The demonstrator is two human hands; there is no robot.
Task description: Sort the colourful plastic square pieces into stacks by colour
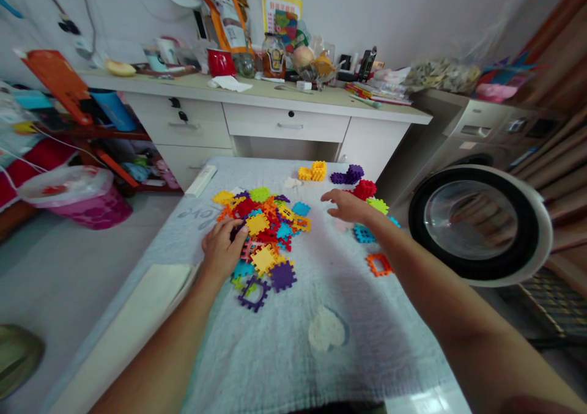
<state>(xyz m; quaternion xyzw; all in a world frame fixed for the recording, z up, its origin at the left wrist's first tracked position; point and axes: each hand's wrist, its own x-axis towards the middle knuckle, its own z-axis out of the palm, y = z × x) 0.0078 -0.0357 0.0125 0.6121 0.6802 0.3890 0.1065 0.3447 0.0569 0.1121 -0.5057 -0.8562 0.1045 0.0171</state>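
A heap of colourful plastic interlocking tiles lies on the cloth-covered table, with a yellow tile (pixel 265 259) and a purple tile (pixel 283 276) at its near side. My left hand (pixel 222 247) is at the heap's left edge, thumb and fingers closed around a dark purple interlocking tile (pixel 235 230), mostly hidden. Over the table's right side, my right hand (pixel 345 207) has its fingers apart and holds nothing visible. Just beyond it are red tiles (pixel 365 189), with green tiles (pixel 378 205) and blue tiles (pixel 364 234) beside the wrist.
Joined yellow tiles (pixel 313 171) and purple tiles (pixel 348 174) stand at the table's far edge. An orange frame tile (pixel 378 265) lies near my right forearm. A white strip (pixel 200 181) rests at the far left. Behind are a cluttered desk (pixel 284 102) and a washing machine (pixel 477 218).
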